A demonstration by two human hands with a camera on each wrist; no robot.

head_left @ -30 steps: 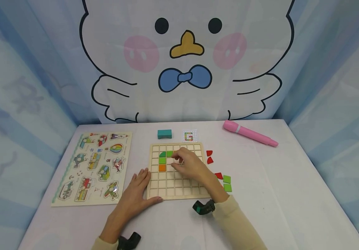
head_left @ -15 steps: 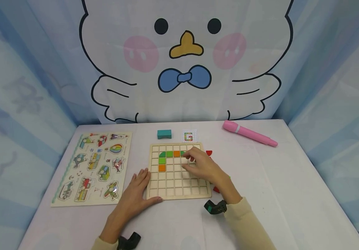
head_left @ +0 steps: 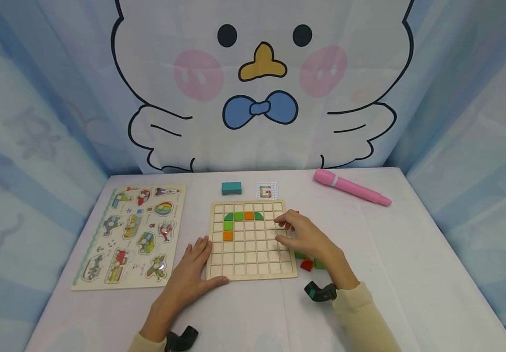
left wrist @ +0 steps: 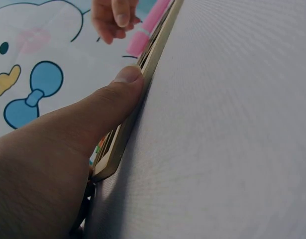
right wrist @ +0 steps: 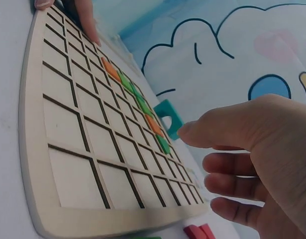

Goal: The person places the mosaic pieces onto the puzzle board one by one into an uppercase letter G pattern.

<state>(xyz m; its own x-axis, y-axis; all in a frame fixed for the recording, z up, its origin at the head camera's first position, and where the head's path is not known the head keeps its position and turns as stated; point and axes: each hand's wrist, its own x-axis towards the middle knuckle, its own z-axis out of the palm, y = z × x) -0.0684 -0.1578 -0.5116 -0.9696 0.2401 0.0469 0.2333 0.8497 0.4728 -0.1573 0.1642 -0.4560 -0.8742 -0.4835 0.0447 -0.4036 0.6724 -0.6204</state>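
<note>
A square wooden grid board [head_left: 246,258] lies mid-table. Its upper cells hold a row of tiles: a dark green rounded tile [head_left: 229,217], a light green square [head_left: 238,216], an orange square [head_left: 249,216] and another dark green rounded tile [head_left: 258,215]. Below the row's left end sit a light green square [head_left: 228,226] and an orange square [head_left: 228,236]. My left hand [head_left: 187,274] rests against the board's left side, its thumb along the near edge. Over the right edge hovers my right hand [head_left: 303,238], fingers loosely bent and apart from the thumb, holding nothing.
Loose red tiles [head_left: 307,265] and green tiles [head_left: 319,264] lie right of the board, partly behind the right hand. Beyond the board are a teal block [head_left: 231,188] and a pattern card [head_left: 267,191]. A picture puzzle [head_left: 143,254] lies left, a pink pen [head_left: 354,188] back right.
My right hand has moved right across the board, uncovering the orange square and the dark green rounded tile at the row's right end. My left hand has stayed put.
</note>
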